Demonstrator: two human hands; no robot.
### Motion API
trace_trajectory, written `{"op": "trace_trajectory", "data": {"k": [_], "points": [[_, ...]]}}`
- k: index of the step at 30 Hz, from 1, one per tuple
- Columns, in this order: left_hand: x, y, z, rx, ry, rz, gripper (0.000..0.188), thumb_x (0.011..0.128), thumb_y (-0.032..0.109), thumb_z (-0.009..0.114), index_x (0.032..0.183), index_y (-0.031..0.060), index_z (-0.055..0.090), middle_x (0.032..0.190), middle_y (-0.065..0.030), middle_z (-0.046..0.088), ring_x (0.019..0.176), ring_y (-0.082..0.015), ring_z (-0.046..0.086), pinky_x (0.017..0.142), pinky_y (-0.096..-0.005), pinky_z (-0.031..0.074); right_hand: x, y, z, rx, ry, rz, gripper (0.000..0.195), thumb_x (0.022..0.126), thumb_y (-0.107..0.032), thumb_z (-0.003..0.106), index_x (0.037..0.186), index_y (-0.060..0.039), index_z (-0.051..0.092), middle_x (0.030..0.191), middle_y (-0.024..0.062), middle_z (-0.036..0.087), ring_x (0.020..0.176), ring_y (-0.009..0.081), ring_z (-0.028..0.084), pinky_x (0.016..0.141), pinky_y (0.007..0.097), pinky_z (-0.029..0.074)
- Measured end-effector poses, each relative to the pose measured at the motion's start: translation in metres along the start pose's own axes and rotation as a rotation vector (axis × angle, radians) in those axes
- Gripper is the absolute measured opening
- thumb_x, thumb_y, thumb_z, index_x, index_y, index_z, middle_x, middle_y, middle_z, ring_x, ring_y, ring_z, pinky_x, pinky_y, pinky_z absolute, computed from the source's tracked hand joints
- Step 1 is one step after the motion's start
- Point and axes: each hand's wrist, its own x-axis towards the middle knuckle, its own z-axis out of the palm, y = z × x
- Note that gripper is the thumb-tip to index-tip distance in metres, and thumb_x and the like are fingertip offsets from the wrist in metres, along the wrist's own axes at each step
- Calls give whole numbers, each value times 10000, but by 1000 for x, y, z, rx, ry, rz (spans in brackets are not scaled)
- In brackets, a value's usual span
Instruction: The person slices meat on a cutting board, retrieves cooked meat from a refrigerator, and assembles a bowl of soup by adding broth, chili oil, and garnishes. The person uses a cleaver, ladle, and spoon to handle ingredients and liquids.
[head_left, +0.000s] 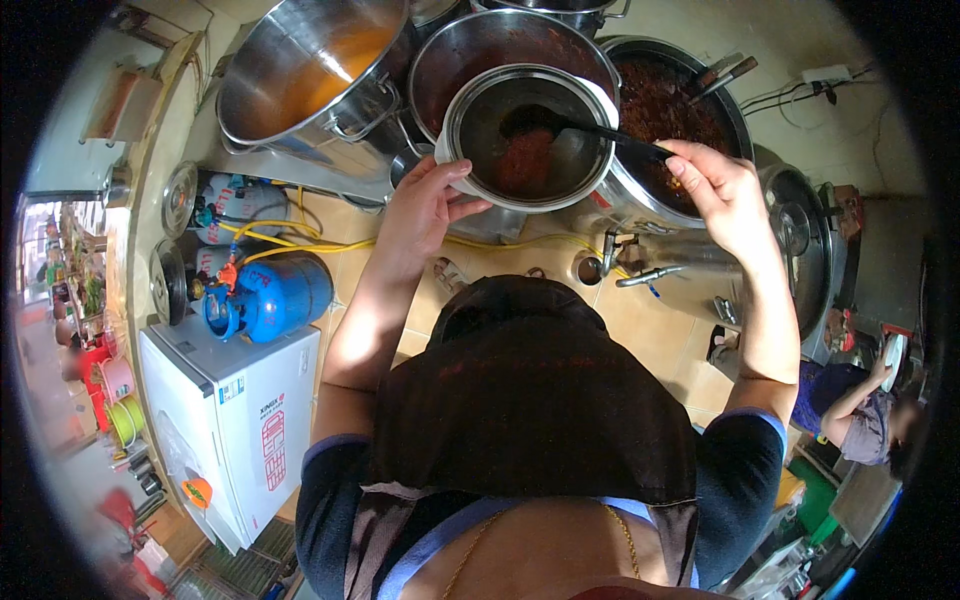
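My left hand (431, 202) grips the near left side of a pale-rimmed round pot (452, 139). Inside it sits a reddish-brown paste (523, 161) in a small heap, and the surface around it looks dark grey. My right hand (716, 187) is closed around the handle of a black ladle or spoon (611, 135). Its dark bowl rests over the paste, partly covering it. The round pot is held above the near edge of a large steel pot (517, 34) whose inner wall is stained dark red.
At the left stands a tall steel pot (255, 67) with orange liquid. To the right, a vat (739, 139) holds dark red-brown food and wooden-handled tools (731, 75). Gas cylinders (289, 296), a yellow hose (345, 246) and a white freezer (247, 405) are at left. Another person (855, 420) holds a plate at right.
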Motion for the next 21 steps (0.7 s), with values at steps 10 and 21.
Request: {"op": "trace_trajectory", "data": {"k": [10,21], "points": [[7,-8,8,41,-34,-18,181,821,82,537,991,20,531,907,-101,617,798,-203,625,690,-369,562,-26,-11,-1,-168,-88,-223,195,831,-142,562,985,-42,628,713,142,630,600,249,625,557,313,492],[32,1,1,77,-157,-112,205,807,90,552,998,18,526,910,-83,602,816,-187,615,688,-362,567,-41,2,6,545,109,669,218,845,-241,587,876,-33,642,478,-65,406,408,27,304,392,205,220]]}}
